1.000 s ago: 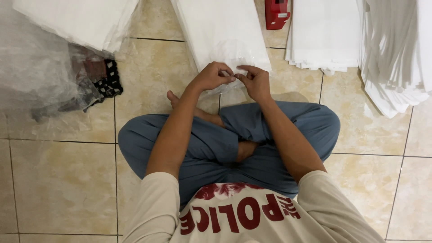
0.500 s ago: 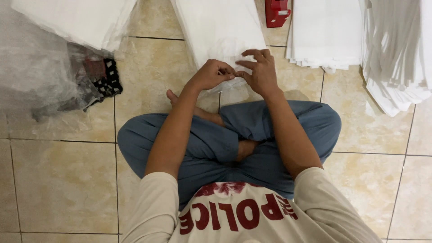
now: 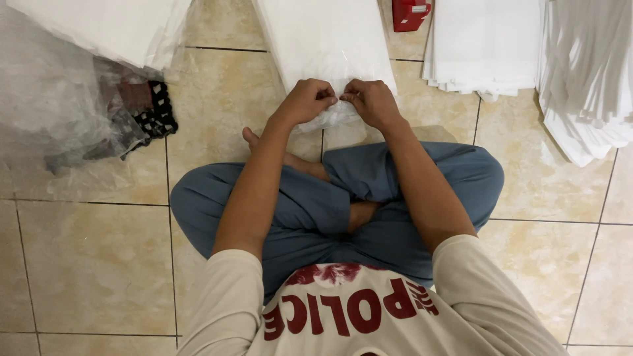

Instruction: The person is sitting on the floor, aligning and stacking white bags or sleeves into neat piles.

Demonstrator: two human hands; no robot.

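A floor (image 3: 86,264) of glossy beige tiles with dark grout lines is seen from above. A white packet (image 3: 326,39) in clear plastic is laid on it at top centre, with a red object (image 3: 410,13) set just beside it at the upper edge. To the right, a stack of white sheets (image 3: 484,43) is placed flat, and a looser white pile (image 3: 587,72) is spread near the right edge. At top left another white bundle (image 3: 105,26) is seen, with crumpled clear plastic (image 3: 53,112) over dark items (image 3: 148,109) below it. The middle of the floor is occupied by a seated person's crossed legs (image 3: 330,204) in blue trousers.
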